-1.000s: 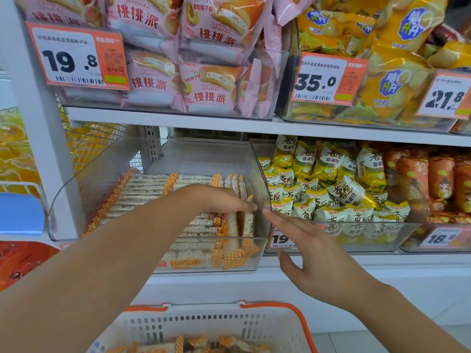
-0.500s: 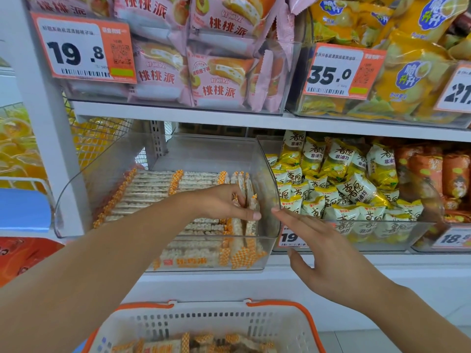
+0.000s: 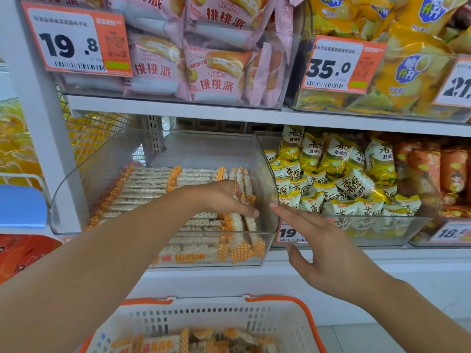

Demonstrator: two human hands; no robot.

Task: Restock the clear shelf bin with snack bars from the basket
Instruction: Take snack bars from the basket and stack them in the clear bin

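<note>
Barely shifted, left hand [image 3: 224, 200] pinches upright snack bars [image 3: 242, 182] in the bin [image 3: 265, 159]; right hand [image 3: 328, 248] flat, holding nothing.

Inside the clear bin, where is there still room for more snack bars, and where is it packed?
In the clear bin, open room lies above the flat snack bars, up to the back wall. The right end is crowded: bars stand on edge there and the left hand reaches among them. The right hand is outside.

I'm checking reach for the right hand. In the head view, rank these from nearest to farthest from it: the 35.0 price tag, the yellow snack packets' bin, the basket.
From the right hand:
1. Yellow snack packets' bin, directly behind the fingers.
2. Basket, below, toward the left.
3. 35.0 price tag, on the upper shelf.
</note>
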